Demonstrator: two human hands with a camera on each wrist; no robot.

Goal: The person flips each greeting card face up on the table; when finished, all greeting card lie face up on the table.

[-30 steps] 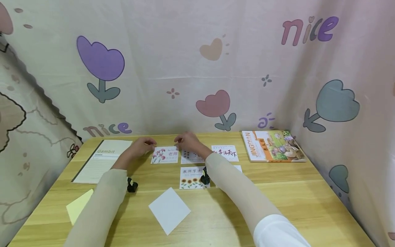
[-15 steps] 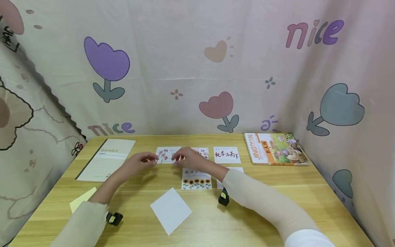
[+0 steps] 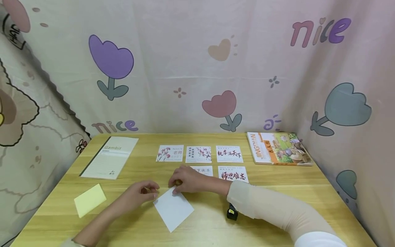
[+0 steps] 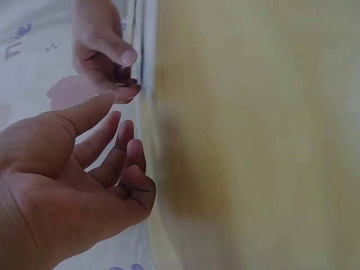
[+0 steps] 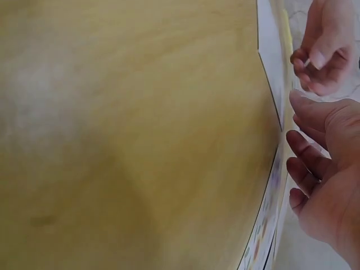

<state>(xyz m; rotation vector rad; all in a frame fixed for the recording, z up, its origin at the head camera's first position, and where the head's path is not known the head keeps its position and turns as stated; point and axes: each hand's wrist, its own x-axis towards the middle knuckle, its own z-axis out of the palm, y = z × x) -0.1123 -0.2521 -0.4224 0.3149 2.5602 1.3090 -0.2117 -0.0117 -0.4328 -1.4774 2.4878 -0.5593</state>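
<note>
A plain white square card (image 3: 174, 214) lies turned like a diamond near the front middle of the table. My right hand (image 3: 191, 180) is over its far corner, thumb overlapping that tip in the head view. Just beyond the card's left corner is my left hand (image 3: 137, 197), fingers loosely bent. Both wrist views show relaxed, spread fingers on the left hand (image 4: 84, 180) and the right hand (image 5: 337, 174), with nothing gripped. Behind them lie a carnation card (image 3: 169, 153), a blossom card (image 3: 199, 154) and two red-lettered cards. The sunflower card (image 3: 203, 170) is mostly hidden by my right hand.
A "Gambit" notebook (image 3: 109, 157) lies at the back left, with a pale yellow paper (image 3: 90, 200) in front of it. At the back right is a picture-covered book (image 3: 279, 149). A printed curtain (image 3: 172, 51) hangs along the table's rear edge.
Both hands have left the carnation card in the back row and come forward to the white square card. The carnation card now shows fully; my right forearm now crosses lower on the table.
</note>
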